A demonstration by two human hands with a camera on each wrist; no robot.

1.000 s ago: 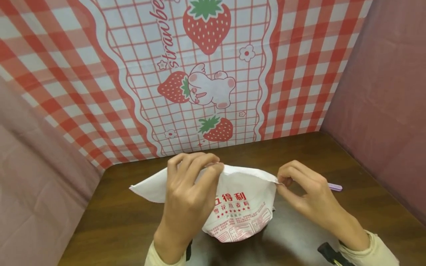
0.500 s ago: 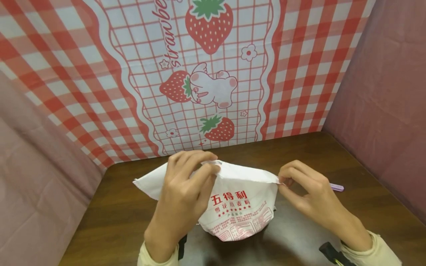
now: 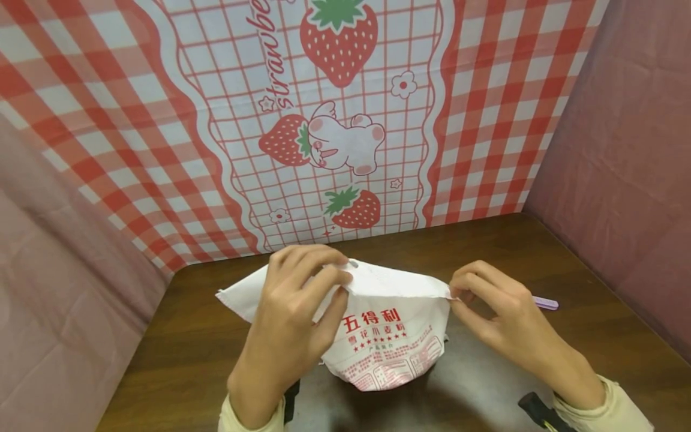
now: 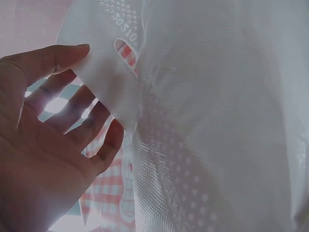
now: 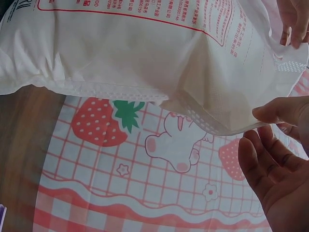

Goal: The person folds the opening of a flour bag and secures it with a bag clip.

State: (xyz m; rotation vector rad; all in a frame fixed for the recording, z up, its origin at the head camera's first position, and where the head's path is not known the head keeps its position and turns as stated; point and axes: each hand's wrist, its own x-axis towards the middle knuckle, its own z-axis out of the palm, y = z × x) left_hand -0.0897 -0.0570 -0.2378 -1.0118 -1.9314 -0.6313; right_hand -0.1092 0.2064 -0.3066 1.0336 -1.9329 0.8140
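Left hand [image 3: 291, 318] shifted leftward, white bag [image 3: 396, 345] between hands [image 3: 502, 312], seemingly pinched

Brown wood-grain table [image 3: 173, 336], pale grey sheen toward its near side. Backdrop cloth [image 3: 243, 144] upright behind it: red-and-white check at both sides, wavy borders, white grid panel between. Panel prints: three strawberries [image 3: 339, 45], white cartoon animal [image 3: 351, 144] lying sideways, flowers [image 3: 404, 85], small stars [image 3: 396, 183], red lettering [image 3: 270, 57] cut off at top. Pink cloth [image 3: 59, 240] on left; second pink drape [image 3: 615, 180] on right. Slim purple object [image 3: 546, 303] on table, partly hidden
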